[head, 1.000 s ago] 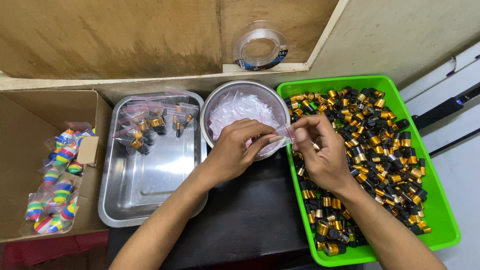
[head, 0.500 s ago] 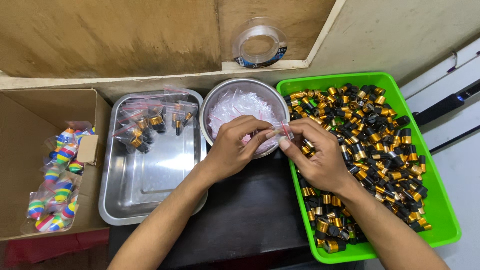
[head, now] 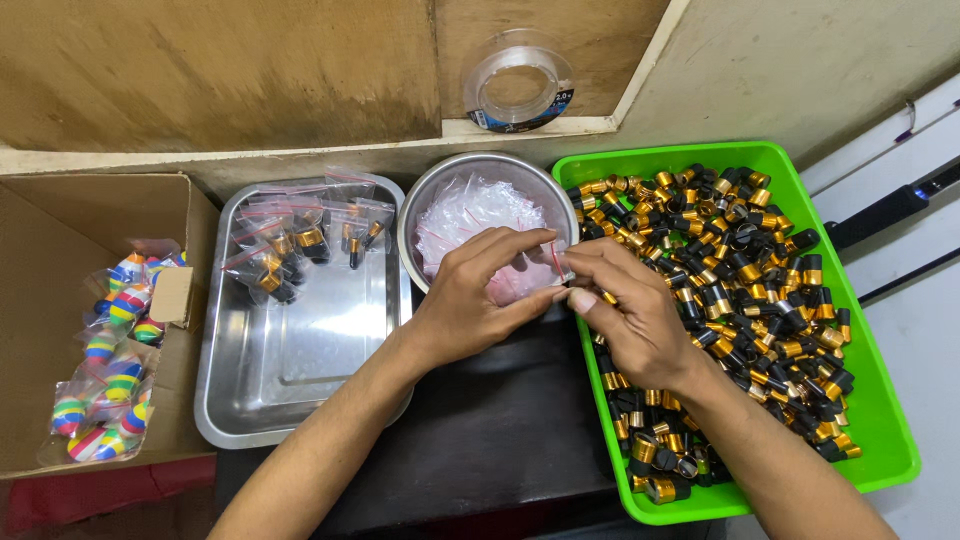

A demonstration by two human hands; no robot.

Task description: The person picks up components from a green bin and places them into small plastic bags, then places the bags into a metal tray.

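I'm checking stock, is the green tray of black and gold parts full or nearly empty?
Full: the green tray is heaped with black and gold parts across nearly its whole floor, only the right edge showing bare.

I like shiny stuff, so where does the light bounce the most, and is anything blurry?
Head view: the steel tray carries soft pale glare on its floor, and the round bowl rim gleams. The left hand and right hand look sharp; only faint shadows fall beneath them.

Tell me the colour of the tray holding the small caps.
Bright green tray, clearest in the head view.
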